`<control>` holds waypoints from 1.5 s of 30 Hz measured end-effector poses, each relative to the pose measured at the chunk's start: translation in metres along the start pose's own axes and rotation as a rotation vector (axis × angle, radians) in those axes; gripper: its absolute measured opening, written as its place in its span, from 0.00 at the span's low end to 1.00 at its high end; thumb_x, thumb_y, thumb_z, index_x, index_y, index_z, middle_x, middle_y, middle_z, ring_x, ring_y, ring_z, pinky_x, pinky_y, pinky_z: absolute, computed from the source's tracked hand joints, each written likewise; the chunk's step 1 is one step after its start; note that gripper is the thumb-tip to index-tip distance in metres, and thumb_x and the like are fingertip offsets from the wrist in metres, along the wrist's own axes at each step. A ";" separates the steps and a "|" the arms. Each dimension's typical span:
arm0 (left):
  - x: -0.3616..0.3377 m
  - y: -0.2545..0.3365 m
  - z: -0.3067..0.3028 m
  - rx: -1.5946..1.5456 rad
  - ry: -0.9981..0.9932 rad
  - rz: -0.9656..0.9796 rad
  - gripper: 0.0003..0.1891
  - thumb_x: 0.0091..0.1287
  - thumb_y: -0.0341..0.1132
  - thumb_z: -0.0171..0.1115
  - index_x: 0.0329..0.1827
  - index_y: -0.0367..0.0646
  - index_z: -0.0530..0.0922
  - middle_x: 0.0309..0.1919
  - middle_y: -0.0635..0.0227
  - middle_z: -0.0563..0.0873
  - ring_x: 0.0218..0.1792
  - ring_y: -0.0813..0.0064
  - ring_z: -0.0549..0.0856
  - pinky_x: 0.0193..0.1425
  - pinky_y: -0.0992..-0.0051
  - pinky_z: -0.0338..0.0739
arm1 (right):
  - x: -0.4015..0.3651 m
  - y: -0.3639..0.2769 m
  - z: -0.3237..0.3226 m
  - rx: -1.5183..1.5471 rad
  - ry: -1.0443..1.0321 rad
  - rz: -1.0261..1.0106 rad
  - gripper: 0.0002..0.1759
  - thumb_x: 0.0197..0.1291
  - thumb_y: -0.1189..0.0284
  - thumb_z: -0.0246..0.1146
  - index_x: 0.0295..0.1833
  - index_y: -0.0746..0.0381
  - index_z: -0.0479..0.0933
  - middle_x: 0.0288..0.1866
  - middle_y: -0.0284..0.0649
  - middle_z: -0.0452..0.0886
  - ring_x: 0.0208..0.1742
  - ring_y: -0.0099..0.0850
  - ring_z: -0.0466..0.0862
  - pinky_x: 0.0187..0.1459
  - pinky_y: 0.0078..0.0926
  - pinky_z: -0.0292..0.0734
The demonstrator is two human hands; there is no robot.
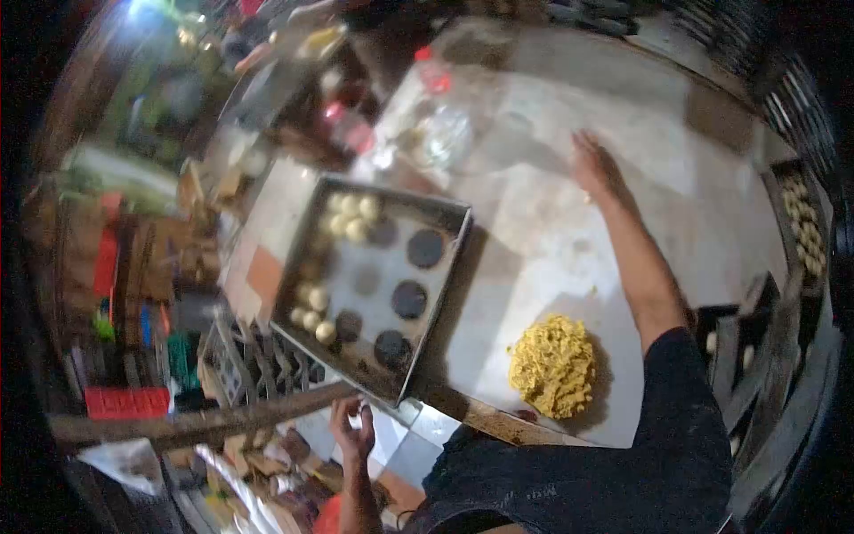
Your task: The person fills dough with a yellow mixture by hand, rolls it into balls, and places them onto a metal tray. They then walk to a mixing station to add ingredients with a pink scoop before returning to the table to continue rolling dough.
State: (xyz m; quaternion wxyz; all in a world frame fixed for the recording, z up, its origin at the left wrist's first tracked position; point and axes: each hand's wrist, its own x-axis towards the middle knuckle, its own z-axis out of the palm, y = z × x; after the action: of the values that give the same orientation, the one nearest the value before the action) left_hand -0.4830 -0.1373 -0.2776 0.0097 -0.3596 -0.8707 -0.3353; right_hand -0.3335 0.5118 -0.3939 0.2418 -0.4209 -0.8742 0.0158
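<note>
Right hand [594, 165]: over the table [534, 240], upper right of the tray [366, 279] in view, well apart from it. Fingers extended, grip released; blurred, so cannot tell if anything lies under the palm. Small pale bit near the wrist. Forearm bare, dark sleeve [680, 383] above the elbow.

Left hand [352, 427]: just below the tray's lower edge. Fingers bent, thumb apart from them; a pale spot shows at the fingertips. Cannot tell whether it is grasped or what it is.

Yellow mound [553, 367]: on the table, right of the tray and apart from it, crumbly and rough on top. Neither hand touches it.

Tray: rectangular, raised rim, set at a slant. Dark round patches on its floor, clearest along the right side. Pale balls inside in two groups: upper group [353, 216] by the tray's upper left corner, lower group [313, 311] near the lower left.

Beyond the tray's top edge: red-capped bottles [436, 78] and clear plastic [447, 135], blurred. Far right of the tray, past the table: rack [805, 227] bearing more pale pieces.
</note>
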 end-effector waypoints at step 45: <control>-0.126 0.014 -0.130 -0.736 -0.146 0.275 0.19 0.70 0.27 0.54 0.63 0.32 0.73 0.49 0.57 0.75 0.51 0.71 0.77 0.55 0.74 0.73 | -0.440 -0.481 -0.311 1.134 0.072 -0.213 0.15 0.62 0.71 0.62 0.52 0.65 0.78 0.39 0.46 0.84 0.36 0.37 0.86 0.39 0.30 0.79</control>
State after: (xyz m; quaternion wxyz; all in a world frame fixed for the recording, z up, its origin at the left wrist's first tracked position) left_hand -0.4097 -0.2856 -0.2011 -0.1368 -0.4750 -0.6345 -0.5942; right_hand -0.3157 -0.1810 -0.1885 0.4593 -0.1356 -0.7578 0.4432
